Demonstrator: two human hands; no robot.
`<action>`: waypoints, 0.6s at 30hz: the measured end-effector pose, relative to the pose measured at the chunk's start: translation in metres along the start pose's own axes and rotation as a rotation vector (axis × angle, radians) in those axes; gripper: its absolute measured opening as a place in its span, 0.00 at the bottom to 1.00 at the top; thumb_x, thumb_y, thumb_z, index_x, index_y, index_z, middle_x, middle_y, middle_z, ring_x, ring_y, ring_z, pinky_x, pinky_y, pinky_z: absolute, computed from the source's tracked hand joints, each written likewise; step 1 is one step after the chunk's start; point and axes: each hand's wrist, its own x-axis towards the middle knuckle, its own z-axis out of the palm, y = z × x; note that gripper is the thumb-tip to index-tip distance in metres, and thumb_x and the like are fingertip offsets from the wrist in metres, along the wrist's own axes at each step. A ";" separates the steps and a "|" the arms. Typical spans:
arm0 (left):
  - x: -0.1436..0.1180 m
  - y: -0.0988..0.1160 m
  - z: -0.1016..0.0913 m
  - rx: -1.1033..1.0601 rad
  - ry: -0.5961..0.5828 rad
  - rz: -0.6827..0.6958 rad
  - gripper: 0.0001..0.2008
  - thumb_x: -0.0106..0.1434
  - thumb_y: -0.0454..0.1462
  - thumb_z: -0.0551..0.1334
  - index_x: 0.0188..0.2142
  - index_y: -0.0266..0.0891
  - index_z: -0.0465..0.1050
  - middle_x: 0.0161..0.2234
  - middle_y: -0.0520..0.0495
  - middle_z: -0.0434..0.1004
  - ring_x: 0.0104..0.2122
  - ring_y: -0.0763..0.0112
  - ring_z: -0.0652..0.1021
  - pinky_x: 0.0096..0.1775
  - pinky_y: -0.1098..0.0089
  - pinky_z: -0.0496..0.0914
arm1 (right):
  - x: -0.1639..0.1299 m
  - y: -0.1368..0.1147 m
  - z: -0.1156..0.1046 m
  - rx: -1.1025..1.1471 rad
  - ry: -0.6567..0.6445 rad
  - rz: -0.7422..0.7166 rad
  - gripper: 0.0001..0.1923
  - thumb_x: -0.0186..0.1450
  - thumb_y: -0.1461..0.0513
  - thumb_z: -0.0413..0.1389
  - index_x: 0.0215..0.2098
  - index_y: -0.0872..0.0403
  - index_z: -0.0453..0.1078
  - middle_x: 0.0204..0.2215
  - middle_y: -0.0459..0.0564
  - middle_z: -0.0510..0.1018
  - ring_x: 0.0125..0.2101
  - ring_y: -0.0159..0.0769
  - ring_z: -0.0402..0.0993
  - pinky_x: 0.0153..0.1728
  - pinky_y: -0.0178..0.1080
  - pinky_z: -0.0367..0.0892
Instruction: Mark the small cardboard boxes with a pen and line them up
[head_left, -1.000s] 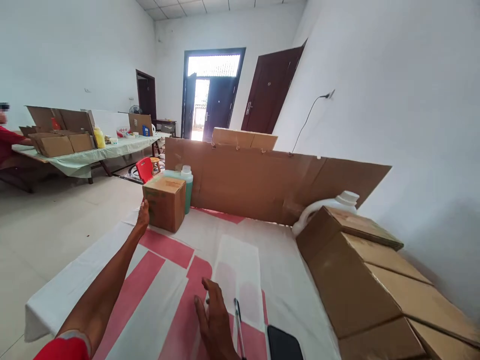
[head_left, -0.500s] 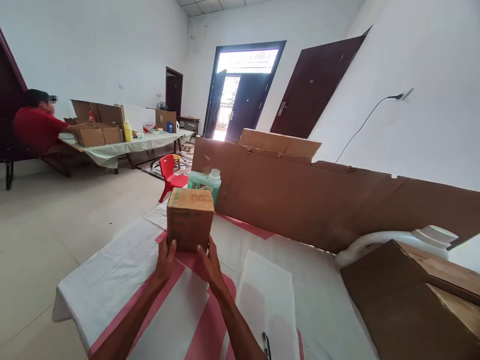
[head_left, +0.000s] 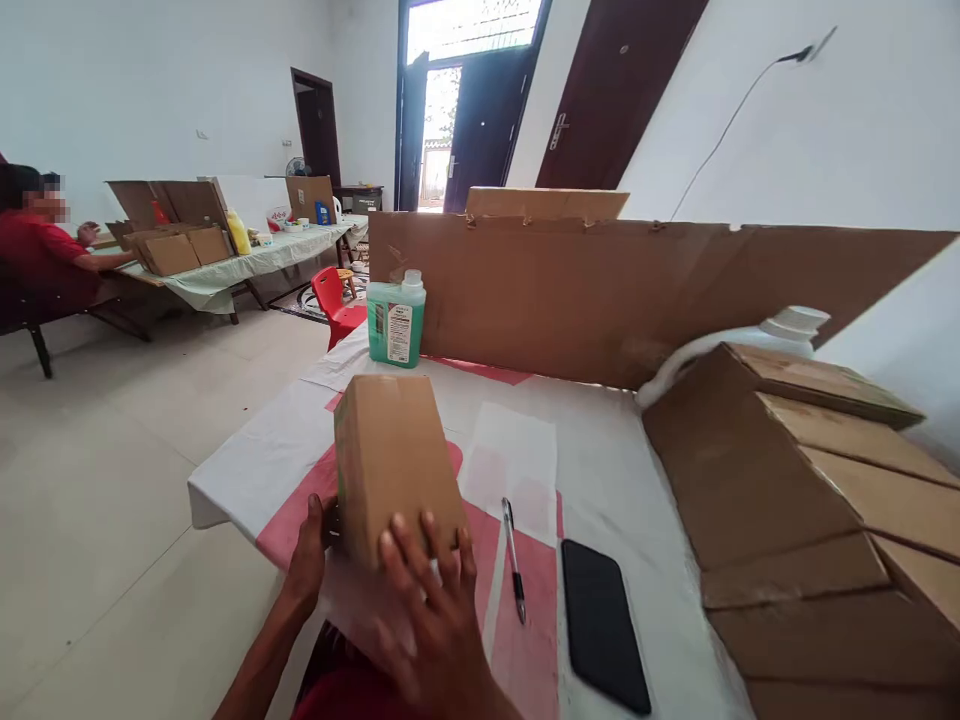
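Note:
A small brown cardboard box (head_left: pixel 397 460) is tilted between my hands over the near part of the covered table. My left hand (head_left: pixel 307 555) grips it low on its left side, thumb up, with the other fingers partly hidden behind the box. The fingers of my right hand (head_left: pixel 435 590) press spread across the box's near end; a ring shows on one finger. To the right of the box lie a pen (head_left: pixel 514 560) and a black phone (head_left: pixel 604 625). A sheet of white paper (head_left: pixel 514 450) lies behind the pen.
A jug of green liquid (head_left: pixel 396 320) stands at the table's back left, before a long cardboard panel (head_left: pixel 540 290). Several cardboard boxes (head_left: pixel 765 480) line the right, with a white jug (head_left: pixel 787 325) behind. A person in red (head_left: pixel 45 250) sits at another table.
The box has come nearer to me and tipped over. My right hand has moved from its right side onto its near end. The view has dipped, bringing the phone into sight.

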 end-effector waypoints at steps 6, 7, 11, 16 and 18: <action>-0.026 0.024 -0.010 0.123 0.020 0.111 0.45 0.64 0.70 0.45 0.53 0.37 0.80 0.41 0.38 0.85 0.41 0.51 0.82 0.43 0.54 0.76 | 0.022 0.024 -0.025 0.372 0.010 0.329 0.32 0.75 0.52 0.50 0.75 0.40 0.49 0.73 0.47 0.60 0.73 0.50 0.49 0.71 0.62 0.47; -0.028 0.028 -0.011 0.146 0.042 0.143 0.44 0.64 0.70 0.48 0.53 0.38 0.80 0.41 0.39 0.84 0.40 0.53 0.81 0.43 0.55 0.76 | 0.023 0.028 -0.026 0.433 0.026 0.377 0.31 0.75 0.51 0.49 0.75 0.40 0.52 0.72 0.47 0.61 0.72 0.49 0.52 0.70 0.60 0.49; -0.033 0.047 -0.002 0.263 0.075 0.317 0.36 0.66 0.65 0.53 0.57 0.44 0.78 0.41 0.43 0.80 0.40 0.57 0.77 0.47 0.57 0.73 | 0.021 0.049 -0.025 0.665 0.092 0.602 0.32 0.74 0.47 0.50 0.74 0.41 0.54 0.72 0.48 0.62 0.71 0.47 0.55 0.69 0.57 0.54; -0.038 0.067 0.028 0.475 -0.088 0.617 0.30 0.73 0.57 0.52 0.66 0.46 0.70 0.50 0.40 0.73 0.51 0.55 0.75 0.56 0.54 0.70 | 0.013 0.071 -0.029 0.773 0.267 0.785 0.35 0.73 0.42 0.48 0.73 0.48 0.58 0.70 0.52 0.66 0.70 0.47 0.59 0.70 0.54 0.54; -0.039 0.074 0.035 0.505 -0.180 0.688 0.32 0.72 0.58 0.53 0.69 0.46 0.65 0.53 0.39 0.70 0.54 0.53 0.72 0.58 0.52 0.68 | 0.012 0.077 -0.040 0.723 0.311 0.813 0.35 0.73 0.41 0.49 0.71 0.49 0.61 0.69 0.53 0.67 0.68 0.48 0.61 0.70 0.54 0.54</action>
